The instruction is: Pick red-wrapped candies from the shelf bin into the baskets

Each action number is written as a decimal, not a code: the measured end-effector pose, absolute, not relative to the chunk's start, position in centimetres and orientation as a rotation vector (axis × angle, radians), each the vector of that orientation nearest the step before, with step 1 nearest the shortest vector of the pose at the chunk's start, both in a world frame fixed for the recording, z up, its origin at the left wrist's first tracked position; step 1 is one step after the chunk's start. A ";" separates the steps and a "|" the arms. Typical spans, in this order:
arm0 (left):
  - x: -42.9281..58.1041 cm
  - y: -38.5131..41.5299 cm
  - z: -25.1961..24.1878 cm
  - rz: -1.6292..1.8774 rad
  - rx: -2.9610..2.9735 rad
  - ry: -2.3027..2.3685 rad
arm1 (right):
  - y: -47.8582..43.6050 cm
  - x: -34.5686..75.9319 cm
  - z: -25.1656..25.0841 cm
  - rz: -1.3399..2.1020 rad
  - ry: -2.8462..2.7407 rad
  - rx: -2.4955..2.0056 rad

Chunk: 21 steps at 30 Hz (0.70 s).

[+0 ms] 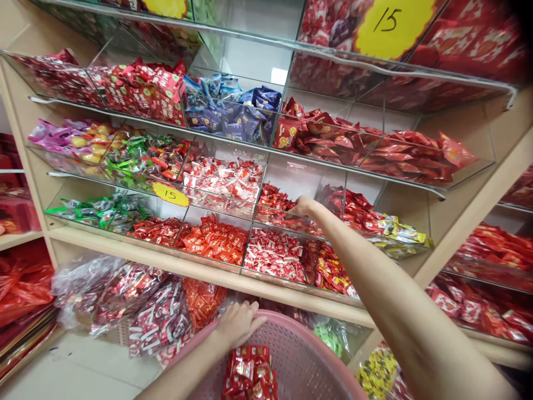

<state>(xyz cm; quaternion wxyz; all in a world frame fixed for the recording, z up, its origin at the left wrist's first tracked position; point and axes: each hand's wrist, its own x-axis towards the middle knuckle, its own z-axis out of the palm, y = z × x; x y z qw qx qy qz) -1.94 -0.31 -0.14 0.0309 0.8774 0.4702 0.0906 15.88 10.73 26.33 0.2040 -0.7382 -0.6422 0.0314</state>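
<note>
Shop aisle, seen looking down along pale wooden shelving [208, 273] over a white tiled floor [75, 369]. More red goods on side shelves at far left and far right.

Four sloping tiers of clear plastic bins [291, 172] heaped with wrapped sweets, five bins across in each of the three lower tiers. One bin of blue packets [233, 114] in the second tier; green wrappers in two bins at left; most others red or red and white. Three yellow price tags: one on the third tier [170, 194] and one at top right [391, 25], both reading 15, and one cut off at the top edge.

Under the lowest shelf, at left, several clear bags of red sweets [137, 311] slumped on the floor.

One pink basket [310, 361] at the bottom of the view, with a small heap of red foil packets [250, 373] inside; number not countable.

Two hands. Left hand [238, 325] on the basket's near rim, fingers close together and laid over the edge, thumb hidden; clasped or merely resting, impossible to tell. Right hand [303, 205] stretched up into the fourth bin of the third tier, fingertips buried among red sweets [272, 201]; pinching or spread, impossible to tell.
</note>
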 end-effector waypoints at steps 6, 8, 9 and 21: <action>-1.8 -0.1 -0.3 0.274 2.729 1.446 | 8.5 17.3 27.6 0.063 -1.749 -2.008; -1.6 0.0 -0.3 0.251 2.728 1.440 | 6.9 17.8 28.2 0.009 -1.746 -1.835; -1.5 0.0 -0.3 0.240 2.727 1.437 | 5.8 18.0 28.5 -0.009 -1.759 -1.737; -0.8 0.0 0.3 0.159 2.742 1.391 | -10.6 14.0 12.4 0.495 -2.130 -1.291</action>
